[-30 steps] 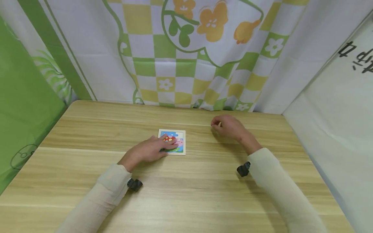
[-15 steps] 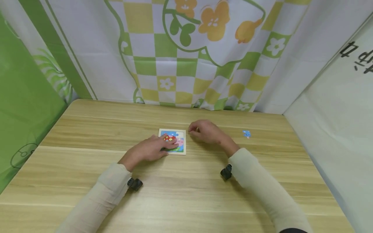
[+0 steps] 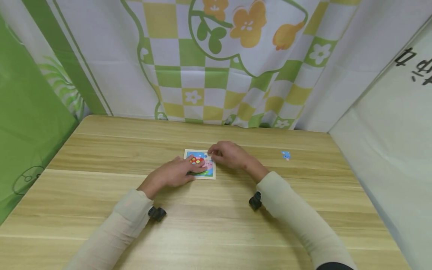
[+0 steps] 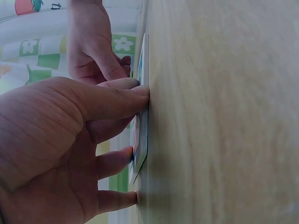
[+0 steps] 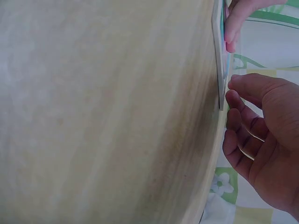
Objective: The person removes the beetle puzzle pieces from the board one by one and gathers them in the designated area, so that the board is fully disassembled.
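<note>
A small square picture puzzle [image 3: 203,177] with a pale frame lies flat on the table. A red, dotted shape and a pink figure show on it; its upper right corner area is bare cream. My left hand [image 3: 173,173] rests across its left side, fingers spread over the picture, thumb [image 4: 140,91] at the near edge. My right hand [image 3: 231,155] is at the upper right corner, fingers loosely curled. In the right wrist view its thumb [image 5: 247,84] and index fingertip are slightly apart by the frame edge, nothing visible between them. A loose blue puzzle piece [image 3: 285,155] lies farther right.
The wooden table [image 3: 216,228] ends at the back against a patterned curtain [image 3: 216,80]. Green cloth [image 3: 30,112] hangs on the left, and a white sheet [image 3: 388,123] with black writing on the right. Each sleeve carries a small black camera.
My right hand has moved left to the puzzle's upper right corner, uncovering the loose blue piece on the table. My left hand has stayed in place on the puzzle.
</note>
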Available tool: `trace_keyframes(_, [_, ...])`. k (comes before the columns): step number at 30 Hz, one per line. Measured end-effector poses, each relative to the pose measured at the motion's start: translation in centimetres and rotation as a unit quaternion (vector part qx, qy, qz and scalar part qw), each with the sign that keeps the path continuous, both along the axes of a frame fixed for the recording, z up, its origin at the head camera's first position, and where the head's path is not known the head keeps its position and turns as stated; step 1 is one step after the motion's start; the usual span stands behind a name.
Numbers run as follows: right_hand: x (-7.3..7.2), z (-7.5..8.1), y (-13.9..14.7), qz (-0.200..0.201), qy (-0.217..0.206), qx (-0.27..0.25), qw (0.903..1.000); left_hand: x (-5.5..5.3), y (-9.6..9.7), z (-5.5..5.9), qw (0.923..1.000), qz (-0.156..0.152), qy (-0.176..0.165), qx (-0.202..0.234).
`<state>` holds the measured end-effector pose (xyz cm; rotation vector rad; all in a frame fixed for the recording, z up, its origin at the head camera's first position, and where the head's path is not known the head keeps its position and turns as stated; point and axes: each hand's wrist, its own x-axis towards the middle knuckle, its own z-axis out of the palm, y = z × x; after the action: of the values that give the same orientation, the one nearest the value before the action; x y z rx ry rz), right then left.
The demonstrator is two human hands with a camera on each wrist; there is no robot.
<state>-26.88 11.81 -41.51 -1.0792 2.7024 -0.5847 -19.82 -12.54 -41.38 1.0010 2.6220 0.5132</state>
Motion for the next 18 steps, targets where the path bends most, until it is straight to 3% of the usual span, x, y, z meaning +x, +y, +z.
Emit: trace_keyframes(18, [0.43, 0.33, -0.33, 0.02, -0.012, 0.027, 0.9994, 0.02, 0.0, -0.12, 1.0, 0.002, -0.008, 0.001])
